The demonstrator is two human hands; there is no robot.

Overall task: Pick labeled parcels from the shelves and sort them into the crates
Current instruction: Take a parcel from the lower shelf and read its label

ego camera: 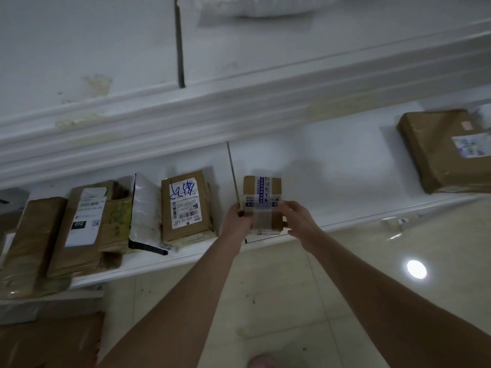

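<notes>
A small brown cardboard parcel [263, 191] with blue printed tape and a clear-taped label stands at the front of the low white shelf [345, 166]. My left hand [237, 221] grips its left side and my right hand [299, 220] grips its right side and lower corner. The parcel's bottom edge is hidden behind my fingers. No crate is visible in the frame.
Left of it stand a labeled brown box [186, 205], a white plastic mailer [144, 208] and several brown parcels [82, 229]. A large brown box [446, 150] lies at the shelf's right. A thin metal divider rod [233, 173] stands beside my left hand. Tiled floor [345, 274] lies below.
</notes>
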